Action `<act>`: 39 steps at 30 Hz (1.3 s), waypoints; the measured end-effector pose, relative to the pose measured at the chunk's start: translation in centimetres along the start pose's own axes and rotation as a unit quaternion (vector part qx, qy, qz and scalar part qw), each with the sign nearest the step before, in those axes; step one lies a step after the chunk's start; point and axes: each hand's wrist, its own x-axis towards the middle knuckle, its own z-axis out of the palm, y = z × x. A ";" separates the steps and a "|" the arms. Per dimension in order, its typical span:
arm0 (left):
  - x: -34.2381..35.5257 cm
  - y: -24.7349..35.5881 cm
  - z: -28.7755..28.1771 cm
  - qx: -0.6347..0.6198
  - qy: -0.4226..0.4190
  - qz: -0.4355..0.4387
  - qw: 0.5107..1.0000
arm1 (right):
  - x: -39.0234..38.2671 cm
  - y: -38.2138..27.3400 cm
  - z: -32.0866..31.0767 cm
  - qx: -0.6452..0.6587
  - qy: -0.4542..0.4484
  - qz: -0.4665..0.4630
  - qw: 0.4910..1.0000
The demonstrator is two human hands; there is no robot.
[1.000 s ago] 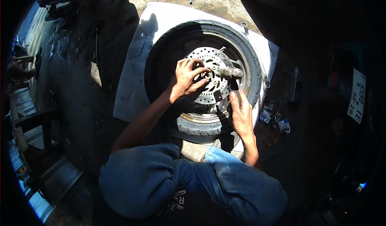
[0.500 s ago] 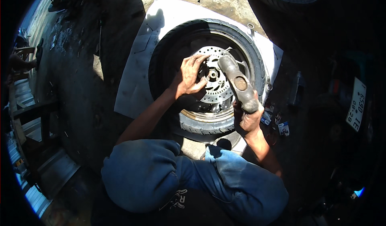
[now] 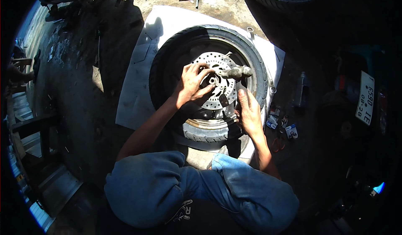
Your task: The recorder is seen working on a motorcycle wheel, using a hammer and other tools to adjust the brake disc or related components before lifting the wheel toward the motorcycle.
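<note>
Wheel [image 3: 213, 81]: flat on the white sheet [image 3: 134, 97], close to its right edge; likely heavy, best lifted two-handed by the tyre [image 3: 205, 136].
Brake disc [image 3: 227, 64]: likely stiff (maybe slippery if greasy).
Hammer [image 3: 237, 72]: probably heavy on top, best held by the handle [image 3: 240, 87].
Left hand [image 3: 192, 84]: thumb and fingers apart, either side of the hub [image 3: 212, 81].
Right hand [image 3: 251, 117]: fingers clamped on the handle.
</note>
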 end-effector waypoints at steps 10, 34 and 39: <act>-1.0 -1.0 0.4 -0.001 0.007 0.009 1.000 | -2.5 -1.2 -1.2 0.220 -0.033 0.077 0.972; -2.0 -1.8 0.6 -0.069 0.049 -0.044 0.995 | -2.7 -9.5 -1.2 -0.087 -0.018 -0.338 0.937; -1.5 -0.7 -0.1 -0.045 0.032 -0.021 0.998 | 2.8 -1.7 1.5 -0.296 -0.078 -0.135 0.942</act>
